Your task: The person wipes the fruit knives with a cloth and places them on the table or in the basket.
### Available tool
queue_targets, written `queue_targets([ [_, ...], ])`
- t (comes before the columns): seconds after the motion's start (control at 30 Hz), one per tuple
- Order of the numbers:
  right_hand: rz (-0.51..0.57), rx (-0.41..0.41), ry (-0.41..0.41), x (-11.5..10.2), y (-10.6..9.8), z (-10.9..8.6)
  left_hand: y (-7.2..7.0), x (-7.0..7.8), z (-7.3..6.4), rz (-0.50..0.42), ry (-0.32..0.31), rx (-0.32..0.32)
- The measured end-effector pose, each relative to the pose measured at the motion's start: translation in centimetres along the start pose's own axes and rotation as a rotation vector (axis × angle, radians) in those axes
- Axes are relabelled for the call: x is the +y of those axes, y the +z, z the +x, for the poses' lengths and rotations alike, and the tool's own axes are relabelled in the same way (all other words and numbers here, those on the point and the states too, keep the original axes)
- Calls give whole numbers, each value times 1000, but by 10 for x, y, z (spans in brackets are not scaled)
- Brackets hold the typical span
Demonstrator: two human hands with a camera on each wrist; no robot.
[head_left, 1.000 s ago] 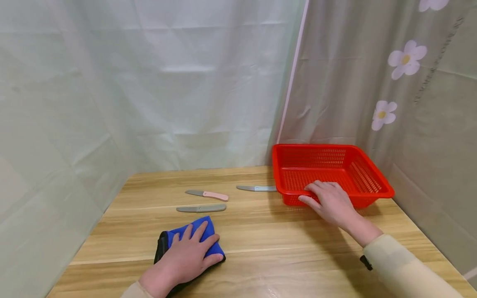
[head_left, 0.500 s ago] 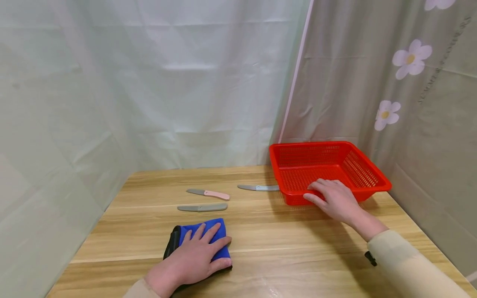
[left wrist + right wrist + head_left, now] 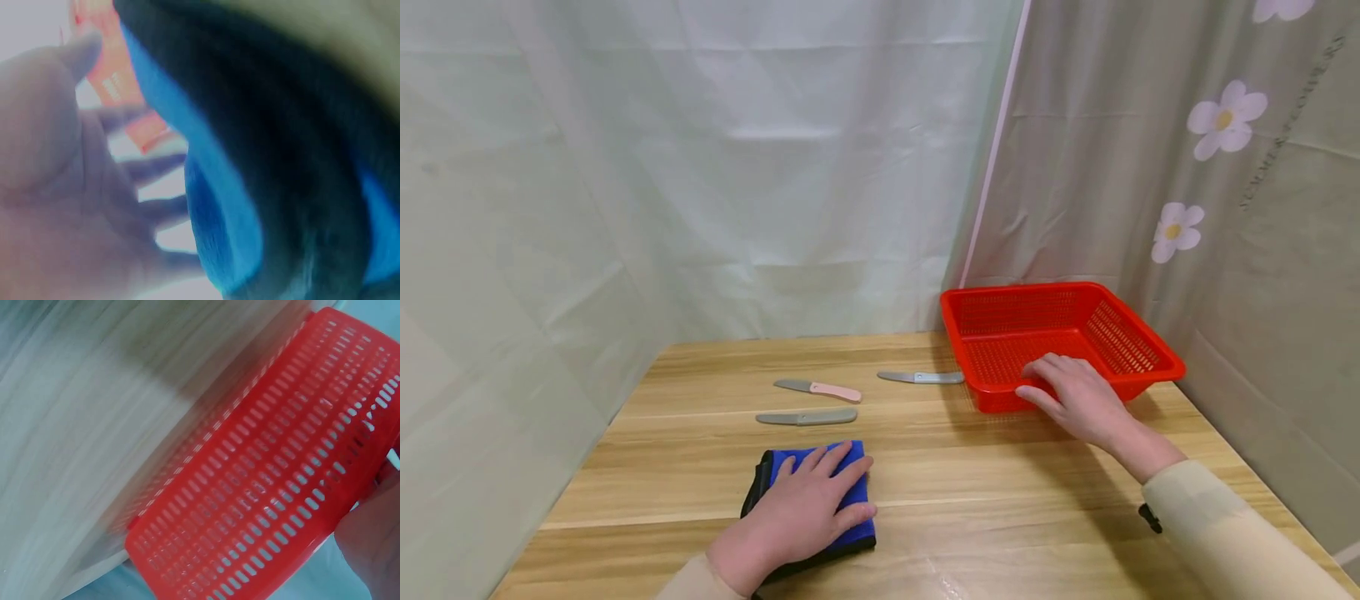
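My left hand (image 3: 808, 508) lies with spread, straight fingers on a folded blue cloth (image 3: 857, 527) with black edging, near the table's front. Folds of this cloth (image 3: 231, 206) fill much of the left wrist view, beside the palm. At the right, my right hand (image 3: 1075, 400) grips the front rim of a red perforated plastic basket (image 3: 958, 333); its fingers reach over the rim and the thumb stays outside. In the right wrist view, the thumb (image 3: 375, 531) shows at the basket's edge (image 3: 250, 462).
Beyond the cloth lie a grey-green-handled knife (image 3: 808, 417) and a pink-handled knife (image 3: 820, 390). A light-blue-handled knife (image 3: 921, 377) lies with its handle end against the basket's left side. Curtains (image 3: 775, 167) stand behind and beside the wooden table (image 3: 940, 517).
The blue cloth has slid to the right under my left hand. The basket has turned slightly, with my right hand staying on its front rim. The knives lie as before.
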State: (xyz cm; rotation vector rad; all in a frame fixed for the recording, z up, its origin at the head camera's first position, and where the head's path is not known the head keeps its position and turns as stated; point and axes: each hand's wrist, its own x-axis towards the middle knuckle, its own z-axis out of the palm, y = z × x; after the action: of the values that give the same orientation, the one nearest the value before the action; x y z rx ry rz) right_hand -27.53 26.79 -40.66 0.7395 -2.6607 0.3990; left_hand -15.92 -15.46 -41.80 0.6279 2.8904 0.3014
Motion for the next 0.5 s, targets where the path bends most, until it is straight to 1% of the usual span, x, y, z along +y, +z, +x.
queue_targets([
  [0.13,8,69,-27,-9,2,2,2,5,6,94,-110,98],
  [0.2,-8,111,-58,-17,2,3,3,7,9,140,-151,121],
  [0.27,-25,143,-91,-26,1,6,3,8,12,166,-176,121],
  [0.33,-40,165,-128,-36,0,9,4,8,14,182,-190,101],
  [0.43,-70,180,-182,-52,1,15,4,7,15,191,-192,62],
  [0.5,-93,180,-214,-62,5,18,5,6,14,191,-185,47],
])
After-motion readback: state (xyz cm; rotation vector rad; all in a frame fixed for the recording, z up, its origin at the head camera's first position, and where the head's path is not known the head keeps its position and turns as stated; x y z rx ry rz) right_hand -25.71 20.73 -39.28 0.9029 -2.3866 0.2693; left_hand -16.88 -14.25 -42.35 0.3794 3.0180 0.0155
